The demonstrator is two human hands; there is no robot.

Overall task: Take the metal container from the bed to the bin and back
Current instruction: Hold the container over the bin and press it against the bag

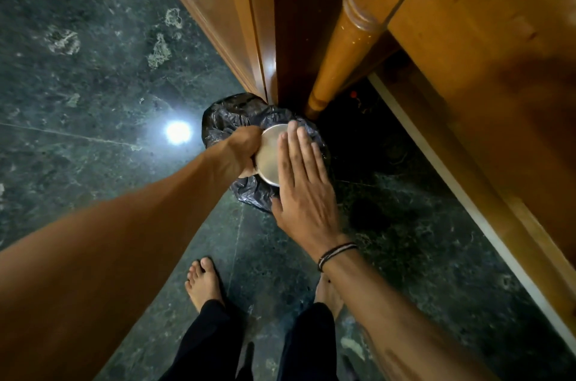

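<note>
The round metal container (269, 153) is held upside down over the bin (227, 115), which is lined with a black plastic bag. Only the container's shiny flat bottom shows. My left hand (240, 151) grips its left rim from the side. My right hand (304, 182) lies flat on the container's bottom with its fingers straight and together, covering the right part. The bin stands on the floor in the corner between a wardrobe and a bed post. What is inside the container or the bin is hidden.
A wooden wardrobe door (224, 12) stands behind the bin on the left, a turned wooden bed post (346, 44) and bed frame (486, 75) on the right. The floor (93, 84) is dark green marble with a lamp's reflection. My bare feet (202, 284) stand below the bin.
</note>
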